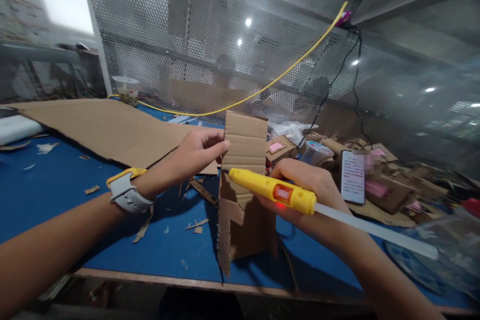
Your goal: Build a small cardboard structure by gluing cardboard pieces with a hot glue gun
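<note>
A folded cardboard piece (pixel 247 145) stands upright near the front edge of the blue table, with a small cardboard strip (pixel 229 215) on its lower left side. My left hand (pixel 204 152) pinches the left edge of this piece at its upper part, thumb toward me. In my right hand (pixel 303 180) is a yellow hot glue gun (pixel 270 187), its dark nozzle pointing left at the cardboard's left edge. A long translucent glue stick (pixel 375 232) sticks out of its back, and a red light glows beneath. Whether the nozzle touches the cardboard I cannot tell.
A large cardboard sheet (pixel 108 130) lies at the back left, near a plastic cup (pixel 127 91). Cardboard scraps (pixel 197 225) litter the blue table (pixel 165 255). To the right are a phone (pixel 353 180) and piled cardboard pieces (pixel 416 180). A yellow cable (pixel 270 85) runs before the mesh partition (pixel 150 25).
</note>
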`<state>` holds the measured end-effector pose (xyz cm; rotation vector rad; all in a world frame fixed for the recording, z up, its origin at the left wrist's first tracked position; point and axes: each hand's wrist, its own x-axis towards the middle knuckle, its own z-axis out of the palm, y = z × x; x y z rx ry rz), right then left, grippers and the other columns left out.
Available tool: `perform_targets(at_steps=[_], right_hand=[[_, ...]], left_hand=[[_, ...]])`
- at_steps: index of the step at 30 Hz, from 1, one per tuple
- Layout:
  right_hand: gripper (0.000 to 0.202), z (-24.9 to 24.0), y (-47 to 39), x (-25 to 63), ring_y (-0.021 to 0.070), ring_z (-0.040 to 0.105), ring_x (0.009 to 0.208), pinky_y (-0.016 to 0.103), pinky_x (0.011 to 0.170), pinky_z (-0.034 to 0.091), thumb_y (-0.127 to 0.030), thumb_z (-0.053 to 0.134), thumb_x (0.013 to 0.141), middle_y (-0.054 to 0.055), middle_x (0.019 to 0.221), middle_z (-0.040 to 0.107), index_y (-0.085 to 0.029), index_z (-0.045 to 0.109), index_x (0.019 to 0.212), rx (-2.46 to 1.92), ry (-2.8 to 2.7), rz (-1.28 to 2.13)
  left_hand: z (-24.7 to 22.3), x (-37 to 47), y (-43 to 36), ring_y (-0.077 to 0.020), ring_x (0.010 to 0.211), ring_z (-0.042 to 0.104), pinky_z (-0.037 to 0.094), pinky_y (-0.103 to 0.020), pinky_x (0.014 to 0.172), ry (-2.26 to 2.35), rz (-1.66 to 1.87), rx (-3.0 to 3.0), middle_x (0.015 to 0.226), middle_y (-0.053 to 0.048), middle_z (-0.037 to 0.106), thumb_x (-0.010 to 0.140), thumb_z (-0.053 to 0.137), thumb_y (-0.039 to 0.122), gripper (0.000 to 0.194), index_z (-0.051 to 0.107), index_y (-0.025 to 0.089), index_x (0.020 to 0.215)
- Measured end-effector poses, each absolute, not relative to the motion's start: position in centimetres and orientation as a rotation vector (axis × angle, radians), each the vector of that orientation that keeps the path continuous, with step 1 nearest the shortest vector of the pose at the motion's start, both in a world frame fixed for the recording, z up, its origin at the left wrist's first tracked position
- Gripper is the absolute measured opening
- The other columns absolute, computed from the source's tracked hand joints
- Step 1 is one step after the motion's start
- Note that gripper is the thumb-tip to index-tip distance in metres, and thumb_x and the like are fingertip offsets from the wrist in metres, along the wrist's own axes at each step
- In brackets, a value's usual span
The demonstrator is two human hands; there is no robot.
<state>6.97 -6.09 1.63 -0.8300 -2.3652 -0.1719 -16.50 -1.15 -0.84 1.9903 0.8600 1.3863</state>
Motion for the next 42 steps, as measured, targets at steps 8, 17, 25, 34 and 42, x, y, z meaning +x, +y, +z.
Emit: perform_targets(at_steps=[8, 17, 25, 34, 42], right_hand=[[0.028, 1.2, -5.8, 7.1, 0.0125, 0.052, 0.055, 0.025, 0.052, 0.034, -0.035, 0.068, 0.087, -0.002, 0.064, 0.059, -0.022, 0.051, 0.068, -0.864, -2.314, -0.146], [0.028, 1.6, -6.1, 6.8, 0.0109, 0.046, 0.051, 0.025, 0.050, 0.032, -0.032, 0.067, 0.084, -0.004, 0.060, 0.054, -0.023, 0.048, 0.064, -0.928, -2.316, -0.085], [0.024, 1.7, -6.5, 7.0, 0.0112, 0.047, 0.051, 0.024, 0.050, 0.033, -0.027, 0.066, 0.081, -0.004, 0.061, 0.055, -0.024, 0.048, 0.065, -0.961, -2.342, -0.076], [0.027, 1.5, -6.5, 7.1, 0.0106, 0.045, 0.050, 0.024, 0.049, 0.032, -0.030, 0.067, 0.082, -0.004, 0.061, 0.054, -0.024, 0.046, 0.065, -0.968, -2.349, -0.056], [0.030, 1.4, -6.6, 7.0, 0.0117, 0.044, 0.050, 0.025, 0.049, 0.031, -0.033, 0.066, 0.083, -0.004, 0.058, 0.051, -0.025, 0.043, 0.065, -0.988, -2.360, -0.074]], left_hand=[[-0.7, -16.5, -1.4, -0.0137, 0.063, 0.056, 0.049, -0.025, 0.062, 0.900, 1.365, 1.982, 0.065, 0.003, 0.057, 0.080, 0.056, 0.039, 0.021, 0.058, 0.021, 0.070], [-0.5, -16.5, -1.5, -0.0132, 0.063, 0.057, 0.050, -0.024, 0.062, 0.880, 1.364, 1.987, 0.066, 0.002, 0.059, 0.081, 0.057, 0.037, 0.020, 0.058, 0.021, 0.069], [-0.5, -16.6, -1.5, -0.0145, 0.064, 0.058, 0.051, -0.026, 0.063, 0.895, 1.360, 1.999, 0.068, 0.001, 0.060, 0.081, 0.056, 0.037, 0.020, 0.061, 0.020, 0.073], [-0.6, -16.6, -1.5, -0.0143, 0.064, 0.058, 0.051, -0.026, 0.062, 0.902, 1.368, 1.974, 0.068, 0.001, 0.062, 0.081, 0.058, 0.036, 0.019, 0.062, 0.020, 0.072], [-0.4, -16.6, -1.6, -0.0145, 0.064, 0.060, 0.053, -0.026, 0.062, 0.885, 1.366, 1.982, 0.065, 0.001, 0.060, 0.081, 0.058, 0.034, 0.018, 0.061, 0.020, 0.071]])
